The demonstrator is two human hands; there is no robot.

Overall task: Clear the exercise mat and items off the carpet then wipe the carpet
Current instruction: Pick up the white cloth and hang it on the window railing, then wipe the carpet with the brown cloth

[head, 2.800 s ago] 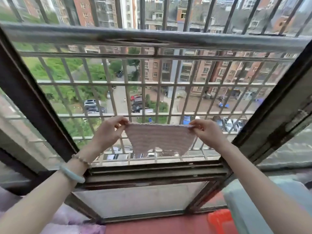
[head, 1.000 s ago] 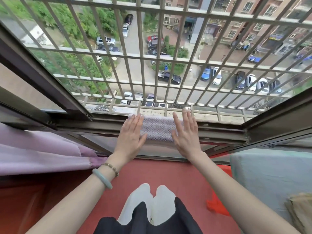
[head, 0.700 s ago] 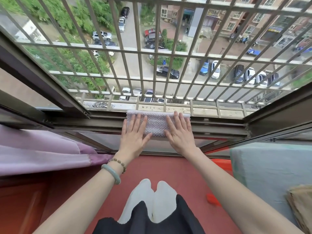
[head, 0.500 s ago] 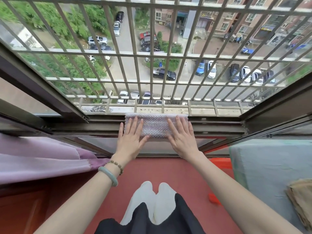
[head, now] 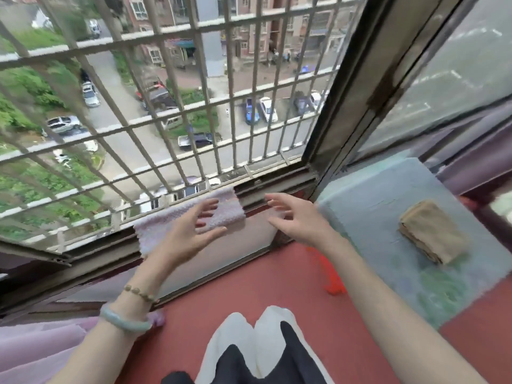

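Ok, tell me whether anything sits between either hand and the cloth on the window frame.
Nothing visible does. The left hand overlaps the cloth draped on the window frame, fingers spread; the right hand is just off its right edge, with only bare frame between.

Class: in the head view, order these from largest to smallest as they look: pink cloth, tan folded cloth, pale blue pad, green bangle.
1. pale blue pad
2. pink cloth, partly covered by the left hand
3. tan folded cloth, nearly as large
4. green bangle, though nearest the camera
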